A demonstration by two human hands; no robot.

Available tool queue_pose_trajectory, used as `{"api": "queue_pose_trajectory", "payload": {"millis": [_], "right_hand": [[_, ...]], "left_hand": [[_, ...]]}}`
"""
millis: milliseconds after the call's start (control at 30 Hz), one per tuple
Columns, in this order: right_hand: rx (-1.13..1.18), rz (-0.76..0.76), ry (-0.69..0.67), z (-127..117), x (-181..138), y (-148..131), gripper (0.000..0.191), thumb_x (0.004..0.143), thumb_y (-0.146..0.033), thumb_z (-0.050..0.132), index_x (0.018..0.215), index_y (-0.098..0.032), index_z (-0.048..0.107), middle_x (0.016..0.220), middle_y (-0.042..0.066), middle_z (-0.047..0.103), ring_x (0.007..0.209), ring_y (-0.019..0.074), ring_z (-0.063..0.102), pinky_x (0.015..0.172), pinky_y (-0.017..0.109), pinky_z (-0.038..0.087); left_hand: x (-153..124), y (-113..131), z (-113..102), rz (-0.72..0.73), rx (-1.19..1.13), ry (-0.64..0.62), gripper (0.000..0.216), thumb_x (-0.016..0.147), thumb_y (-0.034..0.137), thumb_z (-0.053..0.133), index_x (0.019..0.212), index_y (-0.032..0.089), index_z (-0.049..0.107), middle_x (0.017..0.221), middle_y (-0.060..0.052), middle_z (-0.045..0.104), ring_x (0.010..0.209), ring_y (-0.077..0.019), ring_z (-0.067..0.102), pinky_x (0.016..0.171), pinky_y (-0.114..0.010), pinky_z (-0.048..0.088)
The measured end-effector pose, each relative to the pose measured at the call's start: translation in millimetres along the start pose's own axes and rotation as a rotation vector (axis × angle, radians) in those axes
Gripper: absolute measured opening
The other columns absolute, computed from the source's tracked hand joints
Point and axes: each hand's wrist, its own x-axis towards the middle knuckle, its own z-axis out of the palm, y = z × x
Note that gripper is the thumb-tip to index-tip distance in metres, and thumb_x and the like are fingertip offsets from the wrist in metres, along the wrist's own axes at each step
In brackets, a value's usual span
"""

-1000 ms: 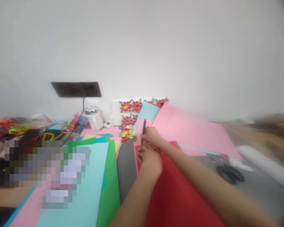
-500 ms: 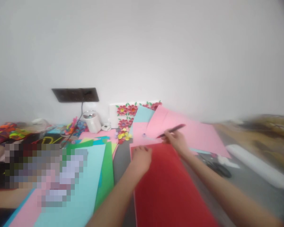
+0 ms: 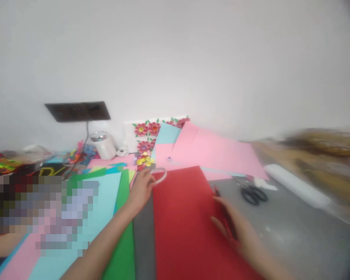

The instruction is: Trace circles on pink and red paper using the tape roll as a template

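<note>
A sheet of red paper (image 3: 181,225) lies upright on the grey table in front of me. My left hand (image 3: 141,186) is at its far left corner, fingers closed on a thin white ring (image 3: 163,177) that hangs over the paper's edge. What kind of ring it is, I cannot make out. At the right edge of the red paper my right hand (image 3: 239,229), blurred, holds a dark pen (image 3: 229,221) with a reddish end. Black-handled scissors (image 3: 253,194) rest on the table beyond the right hand.
Light blue (image 3: 105,198) and green sheets (image 3: 124,241) lie at left, beside another person's arm (image 3: 6,243). Pink paper (image 3: 221,151) leans at the back before a board with red paper flowers (image 3: 141,129). A white roll (image 3: 297,186) lies at right; a white cup-like device (image 3: 103,146) stands behind.
My left hand has moved left off the red paper and now grips the white ring. My right hand, with the pen, has come nearer to me along the right edge. The view has shifted slightly.
</note>
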Motion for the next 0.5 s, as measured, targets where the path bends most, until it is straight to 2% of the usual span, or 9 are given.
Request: {"api": "queue_pose_trajectory", "payload": {"millis": [100,200,367,433,500], "right_hand": [[0.018,0.021,0.047,9,-5,-9,0.041,0.085,-0.032,0.051,0.125,-0.025,0.047,0.129,0.011,0.055,0.114,0.0258,0.056,0.091,0.039,0.051],[0.025,0.045,0.09,16,-9,-13,0.04,0.085,-0.031,0.051,0.124,-0.024,0.048,0.127,0.012,0.056,0.115,0.0267,0.055,0.093,0.043,0.048],[0.092,0.083,0.114,19,-8,-14,0.037,0.084,-0.034,0.052,0.12,-0.025,0.051,0.12,0.011,0.06,0.108,0.0262,0.06,0.088,0.04,0.052],[0.133,0.147,0.121,16,-2,-14,0.034,0.083,-0.036,0.053,0.115,-0.025,0.054,0.113,0.01,0.064,0.102,0.0257,0.063,0.083,0.037,0.055],[0.167,0.21,0.131,13,5,-13,0.031,0.083,-0.037,0.053,0.112,-0.023,0.056,0.106,0.011,0.067,0.095,0.0246,0.066,0.079,0.035,0.055]], "left_hand": [[1,-9,-13,-0.032,-0.04,0.146,0.007,0.081,0.017,0.05,0.076,0.02,0.052,0.104,-0.007,0.054,0.105,-0.0224,0.052,0.091,-0.04,0.041],[-2,-11,-20,-0.023,-0.057,0.215,0.005,0.081,0.019,0.051,0.077,0.02,0.053,0.103,-0.007,0.055,0.106,-0.0226,0.052,0.092,-0.04,0.041],[-10,4,-5,0.005,-0.086,0.17,0.006,0.081,0.015,0.054,0.077,0.019,0.054,0.099,-0.005,0.055,0.103,-0.0211,0.054,0.09,-0.039,0.043],[-13,16,7,0.048,-0.089,0.105,0.007,0.082,0.013,0.054,0.077,0.019,0.054,0.1,-0.005,0.055,0.104,-0.0206,0.053,0.091,-0.039,0.043],[-14,30,20,0.116,-0.088,0.036,0.009,0.083,0.011,0.052,0.079,0.019,0.054,0.11,-0.007,0.053,0.109,-0.0202,0.051,0.093,-0.04,0.043]]}}
